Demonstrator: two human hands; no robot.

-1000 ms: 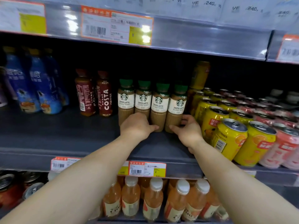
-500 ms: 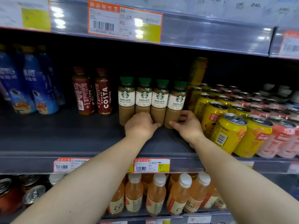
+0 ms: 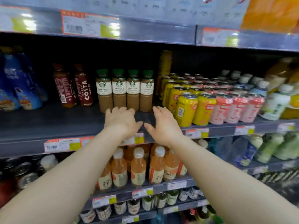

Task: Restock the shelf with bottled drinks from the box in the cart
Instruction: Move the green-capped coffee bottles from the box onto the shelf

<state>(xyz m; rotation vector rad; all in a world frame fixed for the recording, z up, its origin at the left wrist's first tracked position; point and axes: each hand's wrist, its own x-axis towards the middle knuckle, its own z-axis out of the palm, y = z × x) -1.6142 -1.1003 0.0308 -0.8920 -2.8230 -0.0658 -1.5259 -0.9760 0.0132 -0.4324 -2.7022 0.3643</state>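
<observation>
Both my hands hang over the near edge of the shelf (image 3: 48,125), palms down, holding nothing. My left hand (image 3: 120,121) has its fingers spread and relaxed, the tips just short of the base of the latte bottles (image 3: 125,91); the picture is blurred there, so I cannot tell whether they touch. My right hand (image 3: 163,123) sits just beside it, fingers straight and loosely apart, thumb pointing toward the left hand.

The four latte bottles stand upright in a tight row, green caps up, white labels facing me, set back from the shelf edge. Left of them stand two dark red Costa bottles (image 3: 76,88), and farther left blue bottles (image 3: 19,84). Right of the row sit yellow cans (image 3: 186,107), then pink cans (image 3: 234,109). On the shelf below, orange drink bottles (image 3: 137,168) with white caps stand between my forearms.
</observation>
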